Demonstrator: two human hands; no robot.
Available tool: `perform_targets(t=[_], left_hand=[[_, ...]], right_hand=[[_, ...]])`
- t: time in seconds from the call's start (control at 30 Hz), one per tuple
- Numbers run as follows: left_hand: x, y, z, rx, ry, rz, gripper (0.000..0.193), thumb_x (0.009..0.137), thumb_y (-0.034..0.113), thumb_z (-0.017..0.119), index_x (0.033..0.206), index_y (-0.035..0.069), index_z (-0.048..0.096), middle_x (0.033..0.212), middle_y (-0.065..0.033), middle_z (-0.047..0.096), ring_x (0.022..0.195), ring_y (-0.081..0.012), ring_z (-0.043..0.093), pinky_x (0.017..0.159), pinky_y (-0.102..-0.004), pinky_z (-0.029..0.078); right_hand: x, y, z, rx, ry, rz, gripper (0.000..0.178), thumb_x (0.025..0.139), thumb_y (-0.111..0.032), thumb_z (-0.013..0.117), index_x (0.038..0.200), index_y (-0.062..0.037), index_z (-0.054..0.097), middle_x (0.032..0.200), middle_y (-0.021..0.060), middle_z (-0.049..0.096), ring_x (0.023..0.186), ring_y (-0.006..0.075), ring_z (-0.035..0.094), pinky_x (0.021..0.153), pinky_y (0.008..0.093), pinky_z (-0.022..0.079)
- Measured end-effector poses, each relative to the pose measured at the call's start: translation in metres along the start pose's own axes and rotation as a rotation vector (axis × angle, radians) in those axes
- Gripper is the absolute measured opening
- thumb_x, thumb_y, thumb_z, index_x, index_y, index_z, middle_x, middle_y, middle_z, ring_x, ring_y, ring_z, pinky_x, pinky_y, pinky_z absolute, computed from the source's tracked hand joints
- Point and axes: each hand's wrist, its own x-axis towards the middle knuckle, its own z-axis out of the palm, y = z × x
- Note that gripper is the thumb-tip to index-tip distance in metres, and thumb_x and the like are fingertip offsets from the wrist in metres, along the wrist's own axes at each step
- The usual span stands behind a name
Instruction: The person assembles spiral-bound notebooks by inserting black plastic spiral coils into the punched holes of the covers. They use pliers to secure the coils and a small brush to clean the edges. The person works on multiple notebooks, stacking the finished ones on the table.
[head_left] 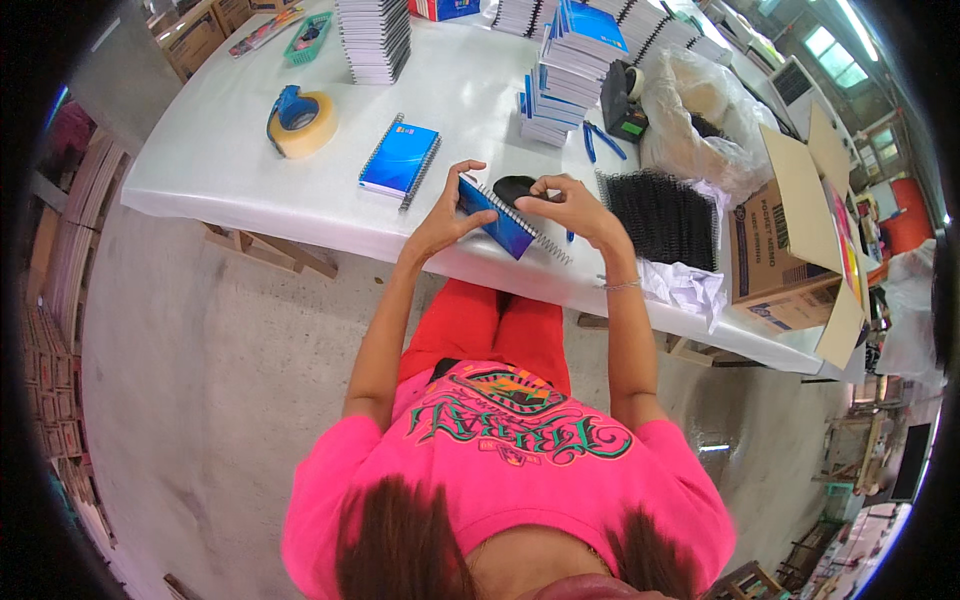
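My left hand (443, 222) grips a small blue-covered notebook (510, 236), tilted above the front edge of the table. A spiral coil (546, 246) runs along the notebook's edge, its free end sticking out past the lower right corner. My right hand (584, 210) is closed in a pinch just right of the coil; whatever sits between its fingertips is too small to make out. Behind the fingers lies a black rounded object (514, 188), partly hidden. To the left, another blue notebook (402, 158) lies on the table with coils along two sides.
Blue-handled pliers (603, 143) lie by a stack of blue notebooks (568, 85) and a black tape dispenser (624, 105). Black coils (662, 218) are heaped at right, beside an open cardboard box (782, 245). Tape rolls (305, 125) and a tall notebook stack (374, 42) stand left.
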Motion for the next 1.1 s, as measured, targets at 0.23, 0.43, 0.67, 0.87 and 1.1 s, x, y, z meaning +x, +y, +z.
perform_targets(t=[0.23, 0.43, 0.67, 0.87, 1.1], left_hand=[[0.004, -0.001, 0.002, -0.063, 0.000, 0.014, 0.083, 0.075, 0.032, 0.084, 0.140, 0.015, 0.035, 0.098, -0.0040, 0.049, 0.088, -0.0143, 0.048, 0.085, -0.0294, 0.041], [0.004, -0.001, 0.000, -0.139, -0.031, -0.041, 0.082, 0.077, 0.031, 0.083, 0.141, 0.015, 0.033, 0.105, -0.0071, 0.051, 0.093, -0.0169, 0.050, 0.087, -0.0304, 0.041], [0.006, -0.005, -0.001, -0.089, -0.044, -0.062, 0.086, 0.076, 0.029, 0.083, 0.143, 0.014, 0.031, 0.113, -0.0093, 0.052, 0.102, -0.0203, 0.052, 0.095, -0.0341, 0.041], [0.004, 0.001, -0.001, -0.108, -0.082, -0.080, 0.088, 0.078, 0.022, 0.082, 0.146, 0.012, 0.027, 0.134, -0.0129, 0.046, 0.123, -0.0236, 0.047, 0.106, -0.0368, 0.037], [0.003, 0.012, -0.001, -0.163, -0.047, -0.025, 0.083, 0.082, 0.026, 0.078, 0.147, 0.014, 0.028, 0.121, -0.0094, 0.049, 0.105, -0.0177, 0.051, 0.096, -0.0312, 0.041]], right_hand=[[0.009, 0.008, 0.000, 0.177, 0.040, -0.012, 0.043, 0.080, -0.046, 0.076, 0.087, -0.0038, 0.069, 0.080, 0.0046, 0.060, 0.087, 0.0127, 0.052, 0.078, 0.0266, 0.043], [-0.001, -0.006, 0.000, 0.294, -0.165, -0.051, 0.038, 0.087, -0.044, 0.070, 0.089, -0.0063, 0.066, 0.083, -0.0019, 0.059, 0.079, 0.0070, 0.053, 0.069, 0.0220, 0.041], [0.017, -0.006, 0.002, 0.387, -0.206, -0.083, 0.029, 0.089, -0.037, 0.069, 0.088, -0.0075, 0.065, 0.084, -0.0018, 0.058, 0.078, 0.0058, 0.052, 0.070, 0.0219, 0.042], [0.022, -0.013, 0.007, 0.233, -0.157, -0.077, 0.032, 0.085, -0.038, 0.073, 0.087, -0.0073, 0.064, 0.082, -0.0028, 0.054, 0.078, 0.0075, 0.050, 0.074, 0.0211, 0.041], [0.042, 0.003, 0.013, -0.191, 0.159, -0.154, 0.047, 0.078, -0.045, 0.078, 0.097, -0.0042, 0.067, 0.116, 0.0177, 0.058, 0.098, 0.0254, 0.056, 0.086, 0.0339, 0.045]])
